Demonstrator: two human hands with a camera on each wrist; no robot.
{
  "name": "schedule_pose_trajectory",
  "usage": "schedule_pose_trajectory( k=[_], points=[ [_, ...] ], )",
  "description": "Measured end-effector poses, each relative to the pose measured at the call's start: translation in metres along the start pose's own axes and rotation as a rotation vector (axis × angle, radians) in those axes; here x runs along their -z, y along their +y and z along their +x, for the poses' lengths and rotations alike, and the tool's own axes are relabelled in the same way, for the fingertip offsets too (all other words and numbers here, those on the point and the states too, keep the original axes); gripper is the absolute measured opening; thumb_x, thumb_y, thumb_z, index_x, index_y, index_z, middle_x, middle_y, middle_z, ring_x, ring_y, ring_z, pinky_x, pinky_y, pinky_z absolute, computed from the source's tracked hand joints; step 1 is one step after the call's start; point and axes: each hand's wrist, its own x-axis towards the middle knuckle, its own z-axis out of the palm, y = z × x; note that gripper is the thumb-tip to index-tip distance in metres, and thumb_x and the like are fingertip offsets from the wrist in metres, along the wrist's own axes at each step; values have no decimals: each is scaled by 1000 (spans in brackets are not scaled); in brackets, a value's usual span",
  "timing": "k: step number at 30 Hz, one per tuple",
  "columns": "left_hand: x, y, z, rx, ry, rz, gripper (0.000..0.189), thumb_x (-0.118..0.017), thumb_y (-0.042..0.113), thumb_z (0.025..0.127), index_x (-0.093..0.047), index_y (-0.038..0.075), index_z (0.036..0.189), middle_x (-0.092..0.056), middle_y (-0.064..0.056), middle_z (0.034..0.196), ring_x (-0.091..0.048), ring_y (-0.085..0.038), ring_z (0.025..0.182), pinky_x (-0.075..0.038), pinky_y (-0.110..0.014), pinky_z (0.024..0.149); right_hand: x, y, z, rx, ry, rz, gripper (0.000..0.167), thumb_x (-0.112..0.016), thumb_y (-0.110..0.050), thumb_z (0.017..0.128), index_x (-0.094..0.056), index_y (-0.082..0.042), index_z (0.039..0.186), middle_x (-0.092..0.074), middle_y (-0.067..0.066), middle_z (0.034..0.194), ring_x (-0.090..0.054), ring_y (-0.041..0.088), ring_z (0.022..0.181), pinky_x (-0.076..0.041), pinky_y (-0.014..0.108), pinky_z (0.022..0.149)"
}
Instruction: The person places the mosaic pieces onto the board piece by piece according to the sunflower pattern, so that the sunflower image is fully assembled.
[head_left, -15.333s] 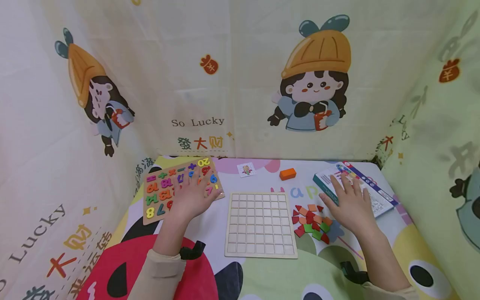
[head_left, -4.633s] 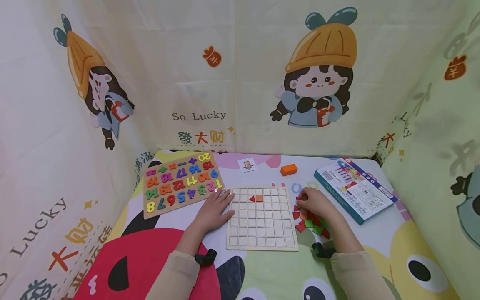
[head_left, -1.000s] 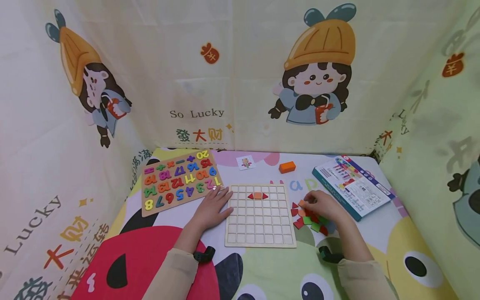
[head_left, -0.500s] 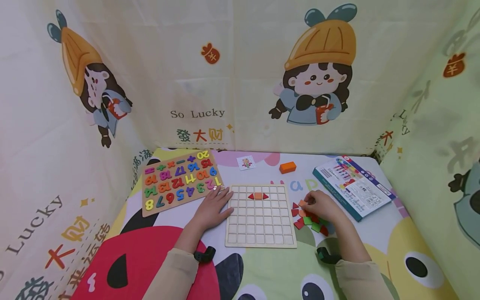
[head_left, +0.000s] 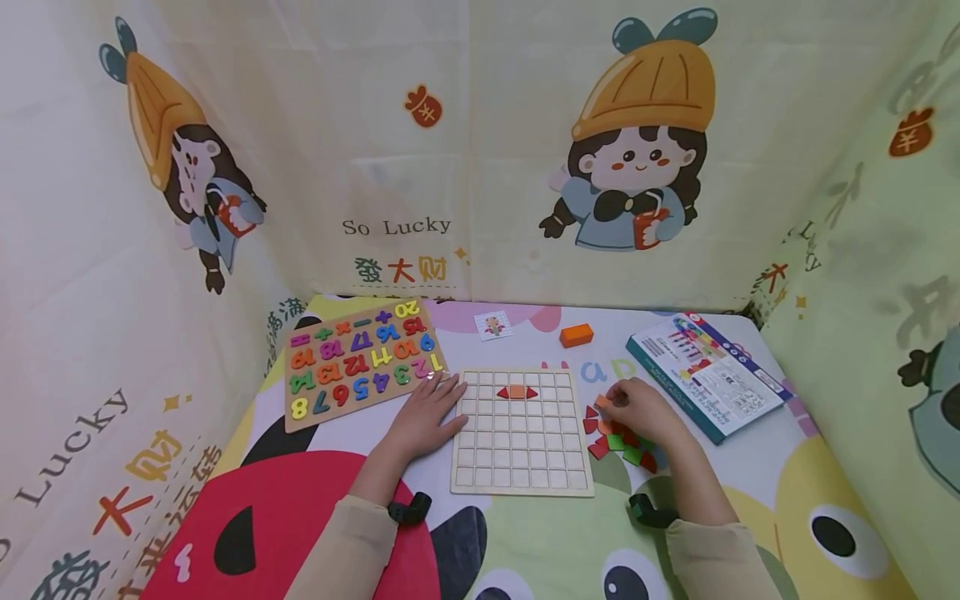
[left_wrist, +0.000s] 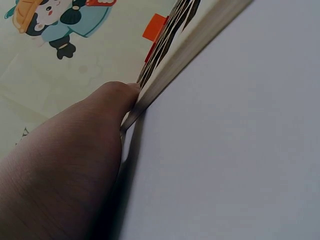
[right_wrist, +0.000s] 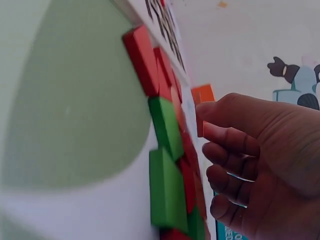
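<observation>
An orange piece (head_left: 602,402) was pinched between the thumb and forefinger of the right hand (head_left: 643,412), at the far side of a loose pile (head_left: 616,442); whether it was clear of its neighbours I could not tell. The pile, of red, orange and green pieces, lay just beside the right edge of a wooden grid board (head_left: 521,459). In the board's second row from the far side, an orange tile (head_left: 517,392) sat between two red triangles (head_left: 531,392). The left hand (head_left: 424,423) rested at the left edge, fingers extended, thumb touching the rim, gripping nothing. Likely faults: a slip, caused by the narrow fingertip hold; scattering, caused by crowded neighbours; a jarred row, should the left hand nudge the board. The surface (head_left: 540,533) wore a cartoon print and carried a number board (head_left: 360,367), picture card (head_left: 492,326), orange block (head_left: 577,336) and box (head_left: 708,379). Printed cloth (head_left: 502,167) enclosed it.
</observation>
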Motion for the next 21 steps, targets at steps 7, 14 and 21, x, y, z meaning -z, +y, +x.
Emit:
schedule_pose_trajectory(
  k=[7, 14, 21],
  points=[
    [0, 0, 0, -4, 8, 8, 70, -45, 64, 95, -27, 34, 156, -21, 11, 165, -6, -22, 156, -10, -47, 126, 0, -20, 3, 40, 6, -7, 36, -70, -36, 91, -65, -9, 114, -61, 9, 107, -54, 23, 94, -53, 32, 76],
    [0, 0, -1, -1, 11, 3, 70, -46, 64, 95, -28, 33, 156, -22, 10, 165, -7, -22, 156, -10, -47, 126, -8, -50, 6, 111, -6, 5, 30, -70, -33, 91, -67, -11, 111, -60, 7, 103, -54, 21, 87, -51, 27, 67],
    [0, 0, -1, -6, 9, -9, 70, -46, 63, 95, -29, 33, 156, -23, 10, 165, -7, -22, 156, -10, -48, 126, -22, -75, 13, 208, 11, -45, 25, -69, -33, 92, -69, -13, 108, -61, 4, 102, -54, 20, 90, -50, 30, 74]
  ],
)
